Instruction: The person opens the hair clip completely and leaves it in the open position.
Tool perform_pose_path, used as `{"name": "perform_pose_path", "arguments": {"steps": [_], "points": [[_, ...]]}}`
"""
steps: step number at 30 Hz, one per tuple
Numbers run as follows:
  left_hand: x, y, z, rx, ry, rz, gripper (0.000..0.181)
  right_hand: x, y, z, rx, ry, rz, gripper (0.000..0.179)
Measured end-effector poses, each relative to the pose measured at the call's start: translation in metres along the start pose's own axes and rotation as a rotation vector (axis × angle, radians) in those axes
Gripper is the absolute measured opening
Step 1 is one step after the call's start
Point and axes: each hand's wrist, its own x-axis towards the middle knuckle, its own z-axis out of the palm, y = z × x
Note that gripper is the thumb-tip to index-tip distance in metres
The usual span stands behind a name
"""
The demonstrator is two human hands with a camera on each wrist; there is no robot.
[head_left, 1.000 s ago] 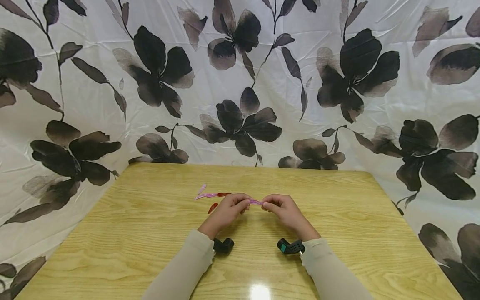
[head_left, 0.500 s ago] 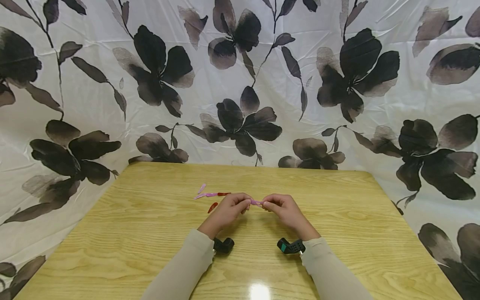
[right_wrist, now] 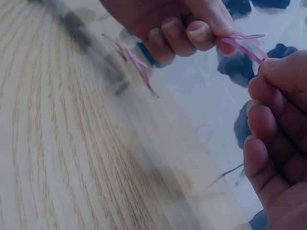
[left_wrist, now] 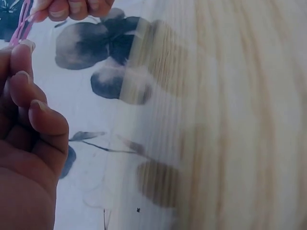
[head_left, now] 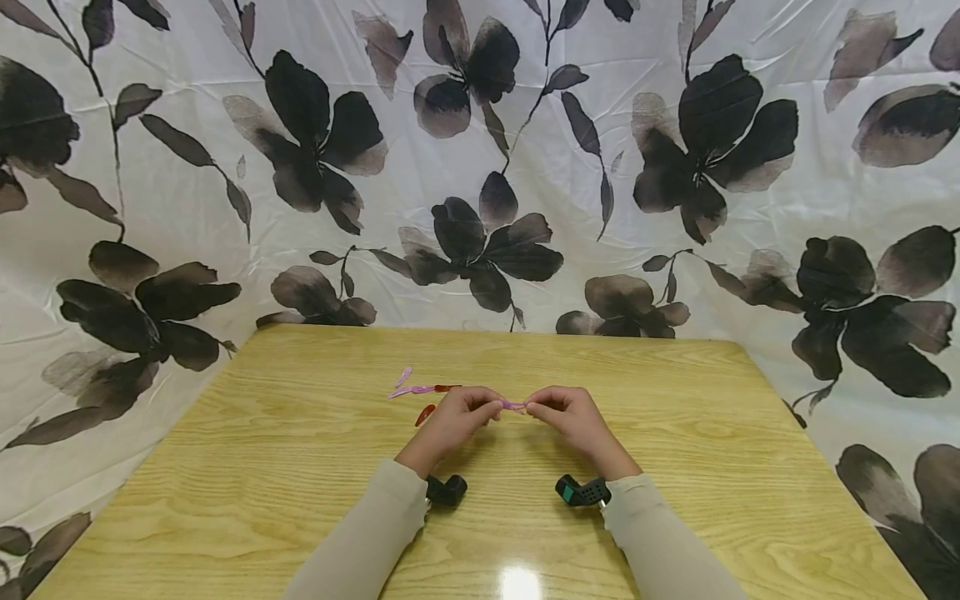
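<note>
Between my two hands is a pink snap hair clip [right_wrist: 244, 46], held up over the table; a thin tongue stands away from its frame in the right wrist view. My left hand [head_left: 467, 414] pinches one end between thumb and index finger. At the other end, my right hand [head_left: 568, 417] does the same with its fingertips. The fingertips hide both ends of the clip. Left of my left hand lies a row of pink clips [head_left: 412, 391] with a red clip [head_left: 446, 388] at its right end, partly behind the hand.
A loose pink clip [head_left: 403, 377] lies behind the row, and a loose red clip [head_left: 425, 415] lies in front of it, close to my left wrist. The wooden table [head_left: 262, 467] ends at a floral cloth [head_left: 480, 167] behind and at the sides.
My hands stay nearly in place, with the right hand shifted very slightly to the right. The pink clip has turned a little between the fingertips, and a thin part now shows below it.
</note>
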Motion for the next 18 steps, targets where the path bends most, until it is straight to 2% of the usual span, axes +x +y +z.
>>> {"name": "perform_pose_path", "arguments": {"steps": [3, 10, 18], "points": [[0.0001, 0.0004, 0.0001, 0.017, 0.006, 0.000, 0.024, -0.0007, 0.0004, -0.0004, -0.023, -0.002, -0.006, 0.015], [0.0003, -0.0011, -0.0002, 0.068, 0.025, -0.015, 0.019, -0.0015, 0.0022, 0.0014, -0.210, 0.002, -0.035, 0.007], [0.0015, -0.0032, -0.0001, 0.091, 0.018, -0.038, 0.023, -0.0013, 0.0052, 0.0006, -0.260, -0.003, -0.064, 0.009]]}}
